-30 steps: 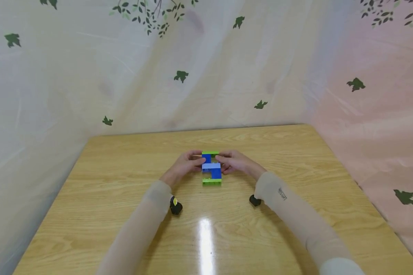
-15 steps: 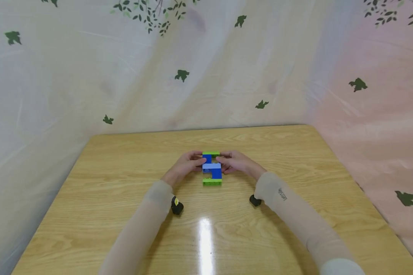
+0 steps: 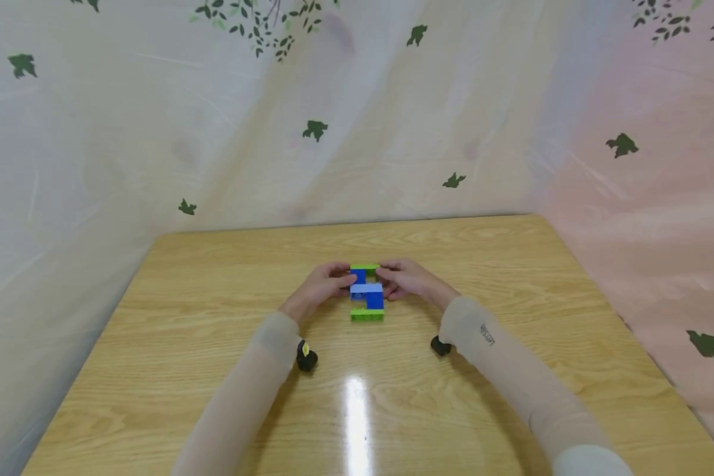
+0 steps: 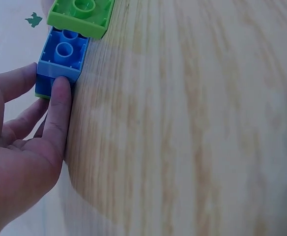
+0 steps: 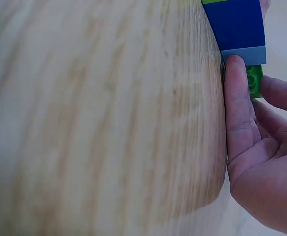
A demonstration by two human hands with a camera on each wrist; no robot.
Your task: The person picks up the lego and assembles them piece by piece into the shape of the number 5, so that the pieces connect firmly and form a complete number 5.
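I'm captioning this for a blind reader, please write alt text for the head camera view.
Two hands, left hand and right hand, grip a small green, blue and pale-blue plastic brick build from either side on a light wooden table, in front of a pale leaf-printed curtain.

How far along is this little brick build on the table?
Done, by the look of it: green, dark blue and light blue bricks already sit joined as one brick model on the wooden table. In hand: the left hand and the right hand touch it from either side, fingers on the light blue brick. Left: hard to say; no loose bricks show nearby.
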